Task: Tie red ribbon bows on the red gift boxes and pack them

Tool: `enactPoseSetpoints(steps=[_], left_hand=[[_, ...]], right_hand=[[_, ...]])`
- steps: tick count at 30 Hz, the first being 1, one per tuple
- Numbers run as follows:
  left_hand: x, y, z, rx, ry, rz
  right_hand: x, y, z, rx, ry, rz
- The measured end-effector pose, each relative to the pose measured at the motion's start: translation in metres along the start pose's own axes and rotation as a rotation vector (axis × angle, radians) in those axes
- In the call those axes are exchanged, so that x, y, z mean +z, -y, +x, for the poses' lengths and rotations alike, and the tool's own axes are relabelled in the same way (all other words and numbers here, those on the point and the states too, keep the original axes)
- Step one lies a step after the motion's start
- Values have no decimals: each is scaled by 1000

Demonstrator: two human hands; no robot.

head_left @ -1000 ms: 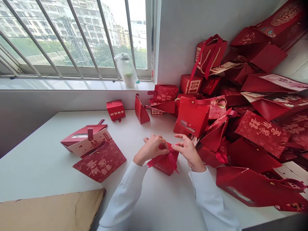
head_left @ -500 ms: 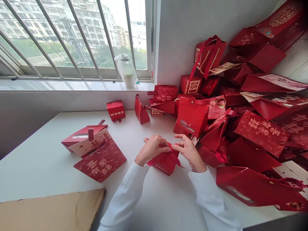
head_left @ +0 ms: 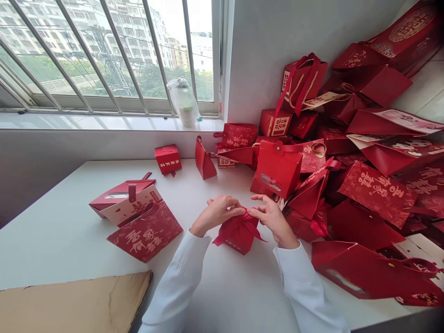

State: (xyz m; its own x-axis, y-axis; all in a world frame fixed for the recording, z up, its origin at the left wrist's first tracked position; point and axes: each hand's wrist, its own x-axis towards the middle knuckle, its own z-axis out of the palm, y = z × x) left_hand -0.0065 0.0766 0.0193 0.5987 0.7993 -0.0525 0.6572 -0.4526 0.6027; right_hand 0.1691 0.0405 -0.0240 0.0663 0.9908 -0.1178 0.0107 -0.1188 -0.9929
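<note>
A small red gift box (head_left: 239, 238) with a red ribbon (head_left: 250, 226) stands on the white table (head_left: 69, 240) right in front of me. My left hand (head_left: 217, 213) pinches the ribbon at the box's top from the left. My right hand (head_left: 272, 217) pinches it from the right, fingertips almost meeting the left hand's. Both ribbon tails hang down over the box's sides. White sleeves cover both arms.
A big heap of red gift bags and boxes (head_left: 360, 152) fills the right side up the wall. Flattened red bags (head_left: 138, 217) lie at the left. A small red box (head_left: 168, 159) and a brown envelope (head_left: 72, 300) also lie on the table. A plastic-wrapped bottle (head_left: 183, 101) stands on the windowsill.
My hands have drawn closer together over the box's top, and the ribbon now gathers tighter there with its tails spread down. The box has barely shifted.
</note>
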Motion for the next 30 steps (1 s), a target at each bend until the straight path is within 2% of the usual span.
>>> enactPoseSetpoints(steps=[5, 12, 20, 24, 30], left_hand=[[-1, 1, -2, 33, 28, -20], [8, -3, 1, -19, -5, 45], [14, 1, 4, 2, 2, 147], [13, -1, 3, -7, 9, 172], [-1, -3, -3, 12, 20, 35]], right_hand=[[-1, -1, -1, -20, -12, 2], [1, -6, 1, -20, -49, -31], [7, -4, -1, -21, -64, 82], [7, -4, -1, -19, -67, 91], [3, -5, -1, -74, -95, -51]])
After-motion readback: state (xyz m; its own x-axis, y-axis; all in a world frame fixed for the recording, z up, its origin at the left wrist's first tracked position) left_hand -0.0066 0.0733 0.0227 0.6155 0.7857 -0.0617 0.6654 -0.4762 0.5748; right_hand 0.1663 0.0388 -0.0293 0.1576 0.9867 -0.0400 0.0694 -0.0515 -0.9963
